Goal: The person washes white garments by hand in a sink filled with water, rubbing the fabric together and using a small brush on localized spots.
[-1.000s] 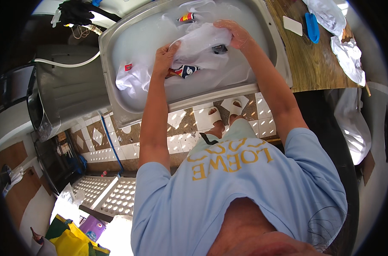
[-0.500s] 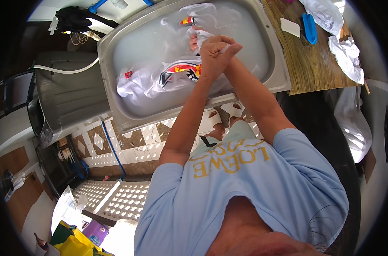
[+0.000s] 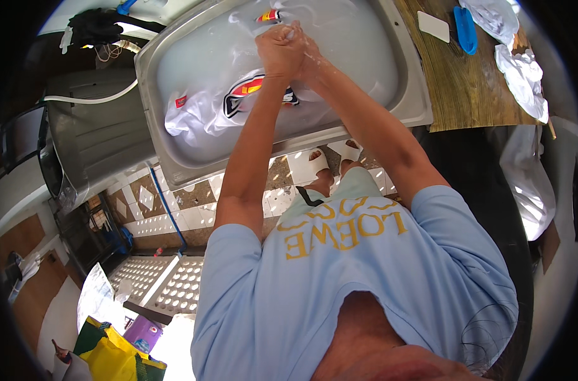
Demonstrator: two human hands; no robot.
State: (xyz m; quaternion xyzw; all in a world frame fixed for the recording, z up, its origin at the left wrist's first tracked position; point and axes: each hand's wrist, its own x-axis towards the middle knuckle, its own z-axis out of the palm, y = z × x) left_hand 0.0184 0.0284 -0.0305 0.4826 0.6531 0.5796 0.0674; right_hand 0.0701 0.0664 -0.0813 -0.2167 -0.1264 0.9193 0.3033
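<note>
A white garment (image 3: 203, 115) with a red, yellow and black print lies partly under cloudy water in a metal basin (image 3: 422, 95). Its left part bulges above the surface and carries a small red label. My left hand (image 3: 279, 54) and my right hand (image 3: 309, 62) are pressed together over the middle of the basin, both closed on bunched cloth of this garment. Most of the cloth between them is hidden by the fingers. Just beyond the hands another printed patch (image 3: 268, 16) shows at the water.
Right of the basin, a wooden board (image 3: 485, 95) bears a white slab (image 3: 433, 26), a blue brush-like piece (image 3: 466, 32) and white cloths (image 3: 522, 79). A grey machine (image 3: 101, 136) with a white hose (image 3: 92, 100) stands at left. A yellow bag (image 3: 114, 355) lies lower left.
Both hands, still clasped together, have moved left and away from me across the basin. The printed patch near my body is now partly covered by my left forearm.
</note>
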